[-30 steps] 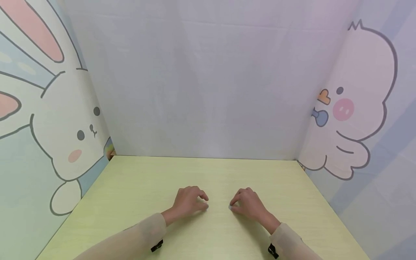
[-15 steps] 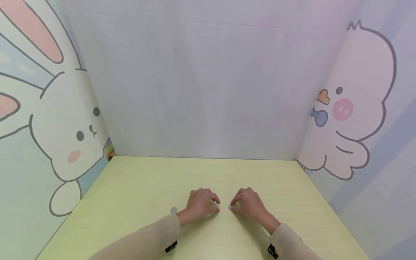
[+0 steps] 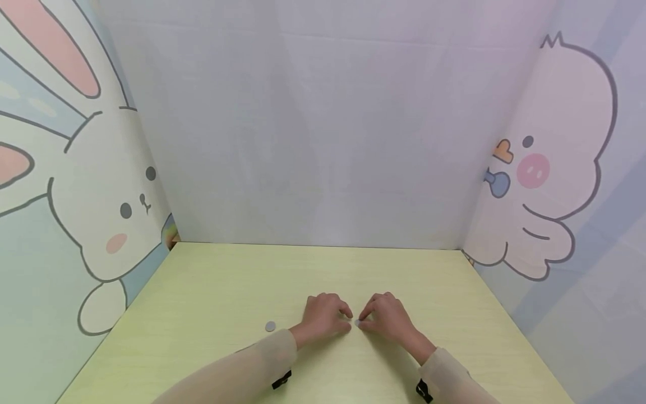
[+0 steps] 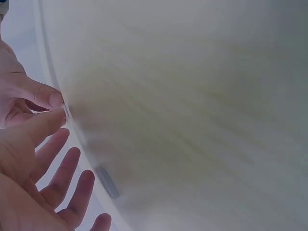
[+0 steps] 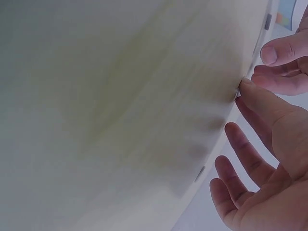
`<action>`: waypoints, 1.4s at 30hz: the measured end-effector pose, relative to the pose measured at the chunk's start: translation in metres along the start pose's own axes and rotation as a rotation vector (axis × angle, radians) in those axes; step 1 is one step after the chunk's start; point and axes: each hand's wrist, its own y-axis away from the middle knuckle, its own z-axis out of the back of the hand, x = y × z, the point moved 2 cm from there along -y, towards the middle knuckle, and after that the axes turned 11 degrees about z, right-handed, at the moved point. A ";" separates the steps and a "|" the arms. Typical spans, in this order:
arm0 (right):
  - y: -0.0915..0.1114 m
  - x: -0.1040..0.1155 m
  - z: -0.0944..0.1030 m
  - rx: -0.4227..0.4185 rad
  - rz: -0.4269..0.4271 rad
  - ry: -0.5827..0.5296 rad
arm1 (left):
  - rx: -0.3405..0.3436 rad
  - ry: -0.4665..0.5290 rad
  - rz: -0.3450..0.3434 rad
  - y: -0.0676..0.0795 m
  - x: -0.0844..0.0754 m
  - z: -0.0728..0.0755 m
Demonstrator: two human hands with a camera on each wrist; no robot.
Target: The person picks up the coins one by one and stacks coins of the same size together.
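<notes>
My right hand (image 3: 387, 317) pinches a small grey coin-like disc (image 3: 358, 323) between thumb and index finger, low over the table (image 3: 323, 269). Only part of the disc's edge shows, also in the right wrist view. My left hand (image 3: 325, 317) faces it from the left, thumb and index finger bent toward the disc, with a gap between their tips and nothing gripped. The head view shows another flat grey disc (image 3: 270, 326) lying on the table, left of my left wrist.
Behind the table hangs a pale cloth backdrop (image 3: 323, 140). A rabbit print (image 3: 106, 207) covers the left side and a chick print (image 3: 560, 140) the right. In the right wrist view a small grey piece (image 5: 199, 174) lies near the other fingers.
My left hand has moved right, close to the right hand, which keeps its place and its pinch. The disc at the left, hidden at first, came into sight as my left hand moved off.
</notes>
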 end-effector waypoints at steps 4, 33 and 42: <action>0.000 0.000 0.000 -0.008 -0.006 -0.029 | -0.004 0.004 0.003 -0.004 0.001 -0.008; 0.002 0.001 0.000 -0.064 -0.022 -0.032 | -0.039 0.048 0.002 -0.014 -0.004 -0.023; 0.001 0.000 0.003 -0.039 0.003 -0.031 | -0.053 0.045 0.007 -0.014 -0.004 -0.025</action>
